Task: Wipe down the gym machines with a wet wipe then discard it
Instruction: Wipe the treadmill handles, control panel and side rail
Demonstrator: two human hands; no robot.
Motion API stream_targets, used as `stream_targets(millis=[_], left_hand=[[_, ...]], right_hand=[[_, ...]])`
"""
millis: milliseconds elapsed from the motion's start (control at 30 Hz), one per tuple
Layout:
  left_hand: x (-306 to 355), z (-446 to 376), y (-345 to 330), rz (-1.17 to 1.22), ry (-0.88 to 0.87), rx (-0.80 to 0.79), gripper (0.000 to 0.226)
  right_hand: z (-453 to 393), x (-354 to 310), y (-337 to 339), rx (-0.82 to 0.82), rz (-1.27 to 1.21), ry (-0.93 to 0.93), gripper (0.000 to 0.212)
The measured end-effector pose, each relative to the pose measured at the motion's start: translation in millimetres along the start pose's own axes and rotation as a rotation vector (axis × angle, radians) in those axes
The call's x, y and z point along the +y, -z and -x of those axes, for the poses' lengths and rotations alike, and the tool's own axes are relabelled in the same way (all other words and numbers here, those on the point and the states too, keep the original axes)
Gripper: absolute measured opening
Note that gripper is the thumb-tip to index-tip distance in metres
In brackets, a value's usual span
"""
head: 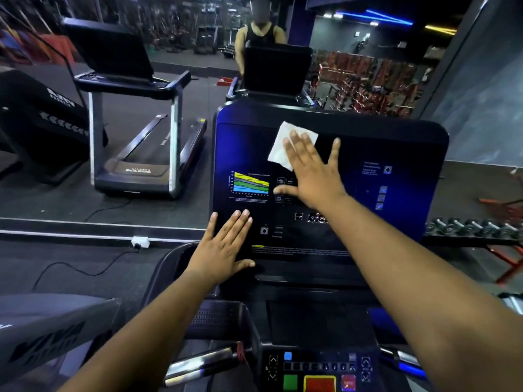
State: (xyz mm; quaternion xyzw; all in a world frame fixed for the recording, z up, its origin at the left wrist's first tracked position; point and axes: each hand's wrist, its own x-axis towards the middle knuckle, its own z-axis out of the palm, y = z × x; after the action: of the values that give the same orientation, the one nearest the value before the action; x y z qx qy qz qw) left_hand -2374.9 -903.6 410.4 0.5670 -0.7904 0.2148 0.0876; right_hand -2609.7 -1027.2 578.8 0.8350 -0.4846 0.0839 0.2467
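The right hand [311, 172] lies flat with its fingers spread on the upper part of the treadmill console [396, 154], pressing a white wet wipe [283, 142] against the dark panel; the wipe shows above and left of the fingers. The left hand [226, 244] also rests open, fingers straight, on the console's lower left corner, just below a coloured chart [250, 183]. Lower down sits a control panel [317, 372] with green and red buttons. A mirror [113, 80] ahead reflects a second treadmill [147, 154], and a row of dumbbells [475, 226] stands at the right.
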Motion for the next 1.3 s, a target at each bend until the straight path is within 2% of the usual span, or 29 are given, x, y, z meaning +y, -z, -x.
stream_targets(millis=[67,133,200,333,400,500,567,700,833,933,1000,1133,1200,1300], left_hand=[[4,-2,1,0.006,0.002,0.005,0.099],[6,-2,1,0.014,0.008,0.022,0.099],[7,-2,0,0.018,0.013,0.027,0.1],[5,1,-4,-0.003,0.007,-0.012,0.102],[3,2,-5,-0.021,-0.001,-0.015,0.101],[4,-2,-5,-0.024,-0.002,-0.005,0.099],[7,-8,-4,-0.016,0.007,0.001,0.099],[15,-18,1,-0.023,0.015,0.0,0.101],[18,-22,4,-0.035,0.028,-0.01,0.101],[18,-21,3,-0.038,0.033,-0.009,0.101],[19,-21,3,-0.026,0.038,0.004,0.101],[23,-22,1,-0.028,0.028,0.033,0.103],[27,-24,0,-0.032,0.016,0.033,0.103],[30,-28,2,-0.034,0.018,0.031,0.102]], right_hand=[[8,-8,-7,0.0,-0.059,-0.086,0.12],[37,-26,-28,-0.028,-0.109,-0.047,0.126],[83,-44,-58,-0.098,-0.104,0.113,0.129],[163,-55,-107,-0.34,-0.055,0.39,0.13],[171,-42,-112,-0.409,0.005,0.491,0.126],[145,-13,-103,-0.418,0.119,0.624,0.116],[114,2,-87,-0.341,0.143,0.594,0.112],[45,18,-38,-0.046,0.073,0.274,0.114],[14,34,-8,-0.002,-0.049,-0.039,0.116],[36,17,-28,0.003,-0.16,-0.133,0.123],[72,-3,-56,-0.032,-0.161,-0.078,0.128],[155,-26,-111,-0.22,-0.111,0.171,0.13],[183,-24,-125,-0.309,-0.072,0.258,0.128],[194,-3,-129,-0.349,0.04,0.427,0.12]])
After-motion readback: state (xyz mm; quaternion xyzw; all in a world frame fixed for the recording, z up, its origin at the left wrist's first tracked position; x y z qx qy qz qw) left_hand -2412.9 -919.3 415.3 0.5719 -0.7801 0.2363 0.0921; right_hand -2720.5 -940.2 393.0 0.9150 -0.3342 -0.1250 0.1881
